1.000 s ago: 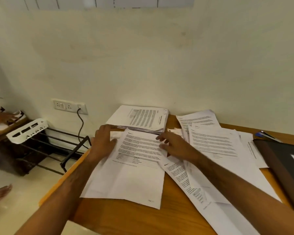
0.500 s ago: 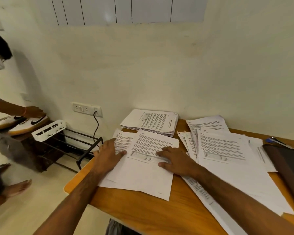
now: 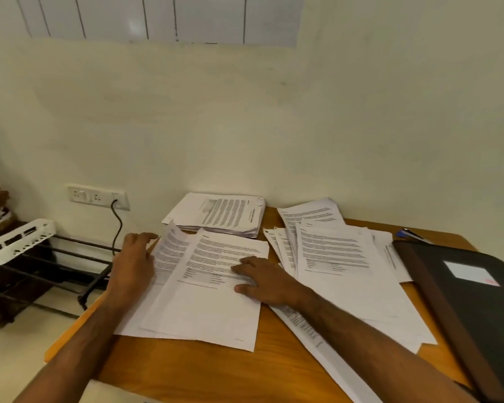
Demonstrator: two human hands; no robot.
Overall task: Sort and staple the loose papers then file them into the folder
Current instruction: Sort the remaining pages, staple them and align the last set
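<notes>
The left hand sits at the left edge of the near pile, fingers curled at the edge of the underlying sheet, whose far corner is lifted and bent upward; whether the thumb is under it cannot be told. From this hand the sheet lies at about three o'clock, touching the fingers. The right hand lies flat, fingers straight and together, pressing on the top sheet of the same pile, which lies at nine o'clock from that hand.

That top sheet runs with its long axis from about one o'clock to seven o'clock, slightly skewed against the desk edge. The next move, as I judge it, is drawing the lower sheet out leftward while the right hand pins the top one, so the left hand is the nearer one.

Outward, a squared stack rests at twelve o'clock against the wall. A fanned spread of loose papers lies at three o'clock, and beyond it the black folder, closed, at the desk's right end.
</notes>
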